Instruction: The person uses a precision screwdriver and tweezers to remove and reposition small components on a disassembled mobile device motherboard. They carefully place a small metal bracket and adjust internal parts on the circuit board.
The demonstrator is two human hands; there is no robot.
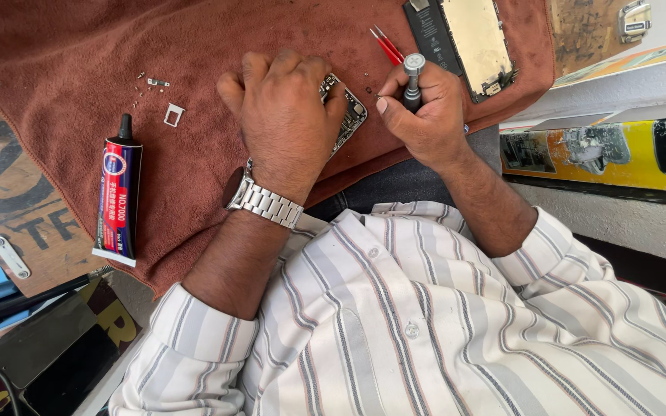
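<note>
From the head camera, the left hand (287,115) lies knuckles up on a brown cloth (63,69), near the cloth's front edge. Its fingers are curled down over a phone board (351,117) and press on it, so only the board's right end peeks out. A silver watch (260,199) sits on that wrist. The right hand (425,115) is just beside the board, with its wrist bent and its arm coming up from a striped sleeve. Its fingers are closed tight around a small screwdriver (412,77) that stands up straight, its round top showing above the fist. Red tweezers (386,45) lie just past that hand. An open phone (464,42) rests at the cloth's far right corner. A glue tube (117,196) lies by the cloth's left edge, and a little tray (173,115) lies farther in.
</note>
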